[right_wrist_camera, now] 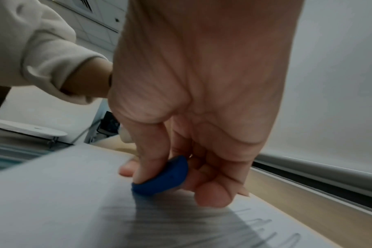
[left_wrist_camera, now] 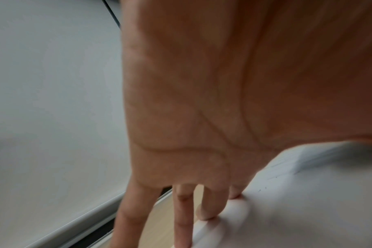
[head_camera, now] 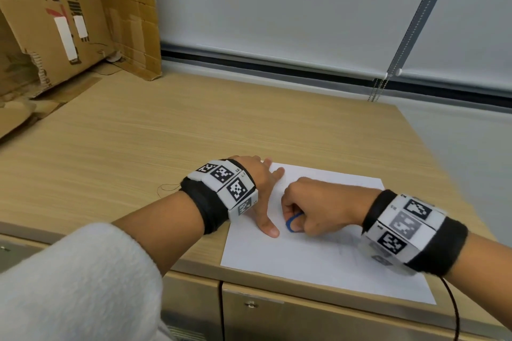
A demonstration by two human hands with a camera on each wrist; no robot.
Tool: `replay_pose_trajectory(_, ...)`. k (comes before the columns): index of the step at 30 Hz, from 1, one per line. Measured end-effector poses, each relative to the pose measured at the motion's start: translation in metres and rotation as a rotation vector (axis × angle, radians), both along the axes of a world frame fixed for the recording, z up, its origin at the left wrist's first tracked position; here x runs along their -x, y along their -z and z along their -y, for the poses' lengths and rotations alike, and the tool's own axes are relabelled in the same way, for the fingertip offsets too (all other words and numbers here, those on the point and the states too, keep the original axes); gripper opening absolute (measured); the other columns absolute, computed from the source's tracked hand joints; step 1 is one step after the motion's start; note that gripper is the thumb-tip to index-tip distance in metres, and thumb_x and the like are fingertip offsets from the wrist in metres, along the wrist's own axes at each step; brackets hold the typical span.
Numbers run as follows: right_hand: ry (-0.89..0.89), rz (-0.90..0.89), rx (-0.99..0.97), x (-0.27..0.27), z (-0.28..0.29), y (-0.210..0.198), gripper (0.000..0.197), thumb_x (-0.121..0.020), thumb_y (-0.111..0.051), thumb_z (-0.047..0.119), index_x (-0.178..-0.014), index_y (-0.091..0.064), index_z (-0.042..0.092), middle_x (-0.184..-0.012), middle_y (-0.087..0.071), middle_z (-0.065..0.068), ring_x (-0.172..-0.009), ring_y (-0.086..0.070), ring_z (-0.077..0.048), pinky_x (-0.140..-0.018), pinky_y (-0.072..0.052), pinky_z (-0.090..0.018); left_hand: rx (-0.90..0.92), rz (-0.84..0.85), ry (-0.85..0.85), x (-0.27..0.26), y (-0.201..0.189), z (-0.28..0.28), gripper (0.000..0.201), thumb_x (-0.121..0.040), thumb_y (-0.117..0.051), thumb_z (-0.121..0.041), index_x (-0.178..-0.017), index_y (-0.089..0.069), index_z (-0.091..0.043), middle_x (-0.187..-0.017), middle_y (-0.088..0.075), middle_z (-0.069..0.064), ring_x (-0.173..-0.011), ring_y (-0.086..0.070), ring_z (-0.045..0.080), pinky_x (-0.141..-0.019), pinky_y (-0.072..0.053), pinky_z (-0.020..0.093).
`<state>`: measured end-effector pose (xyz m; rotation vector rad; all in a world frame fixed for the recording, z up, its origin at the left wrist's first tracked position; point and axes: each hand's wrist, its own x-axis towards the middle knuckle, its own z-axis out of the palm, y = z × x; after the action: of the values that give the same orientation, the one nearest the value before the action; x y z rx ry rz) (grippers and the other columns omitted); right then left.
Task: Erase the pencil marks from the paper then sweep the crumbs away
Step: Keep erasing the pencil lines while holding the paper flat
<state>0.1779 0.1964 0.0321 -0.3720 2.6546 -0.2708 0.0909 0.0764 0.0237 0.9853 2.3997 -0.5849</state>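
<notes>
A white sheet of paper lies on the wooden desk near its front edge. Grey pencil scribbles cover part of it, faint in the head view under my right wrist. My right hand pinches a small blue eraser between thumb and fingers, its lower edge on the paper at the scribbles' near end. My left hand lies flat with straight fingers pressing the paper's left edge, the thumb stretched toward the eraser.
Cardboard boxes lean at the desk's back left. A roller blind with a bead chain hangs behind the desk. The desk's right edge drops off just right of the paper. Drawer fronts sit below the front edge.
</notes>
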Motion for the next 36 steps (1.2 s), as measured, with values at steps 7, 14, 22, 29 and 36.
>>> replay_pose_trajectory(7, 0.171, -0.177, 0.008, 0.052, -0.014, 0.002, 0.013, -0.08, -0.058, 0.009, -0.074, -0.063, -0.002, -0.062, -0.055, -0.005, -0.056, -0.045, -0.017, -0.056, -0.042, -0.03, -0.046, 0.008, 0.017, -0.001, -0.001, 0.003, 0.132, -0.059, -0.07, -0.078, -0.152, 0.014, -0.035, -0.163, 0.011, 0.0, -0.149, 0.003, 0.03, -0.113, -0.024, 0.054)
replay_pose_trajectory(14, 0.036, -0.024, -0.067, 0.045, -0.008, -0.005, 0.008, -0.081, -0.065, 0.01, -0.074, -0.065, 0.015, -0.065, -0.059, 0.011, -0.059, -0.052, -0.003, -0.059, -0.046, -0.018, -0.048, 0.013, 0.011, -0.001, -0.001, 0.004, 0.132, -0.059, -0.069, -0.079, -0.153, 0.012, -0.033, -0.163, 0.013, 0.001, -0.149, 0.002, 0.03, -0.114, -0.025, 0.054)
replay_pose_trajectory(22, 0.055, -0.051, -0.041, 0.054, -0.015, 0.001, 0.008, -0.08, -0.065, 0.009, -0.073, -0.067, 0.014, -0.065, -0.061, 0.008, -0.059, -0.052, -0.003, -0.058, -0.044, -0.019, -0.048, 0.021, 0.007, -0.001, -0.002, 0.004, 0.134, -0.06, -0.071, -0.077, -0.152, 0.015, -0.033, -0.163, 0.011, 0.002, -0.149, 0.001, 0.03, -0.115, -0.024, 0.055)
replay_pose_trajectory(29, 0.102, -0.186, -0.047, 0.066, -0.024, 0.001, 0.007, -0.08, -0.061, 0.006, -0.079, -0.068, 0.003, -0.074, -0.067, -0.006, -0.065, -0.056, -0.015, -0.063, -0.051, -0.032, -0.034, 0.015, 0.006, -0.003, -0.005, 0.003, 0.133, -0.063, -0.07, -0.076, -0.152, 0.019, -0.031, -0.162, 0.015, 0.001, -0.149, 0.003, 0.029, -0.115, -0.024, 0.055)
replay_pose_trajectory(36, 0.131, -0.214, -0.062, 0.073, -0.027, 0.001, 0.009, -0.082, -0.06, 0.007, -0.082, -0.068, 0.002, -0.075, -0.066, -0.006, -0.067, -0.058, -0.017, -0.064, -0.051, -0.032, -0.025, 0.016, 0.006, -0.004, -0.006, 0.003, 0.133, -0.064, -0.069, -0.076, -0.152, 0.019, -0.029, -0.162, 0.016, 0.002, -0.149, 0.004, 0.029, -0.116, -0.022, 0.054)
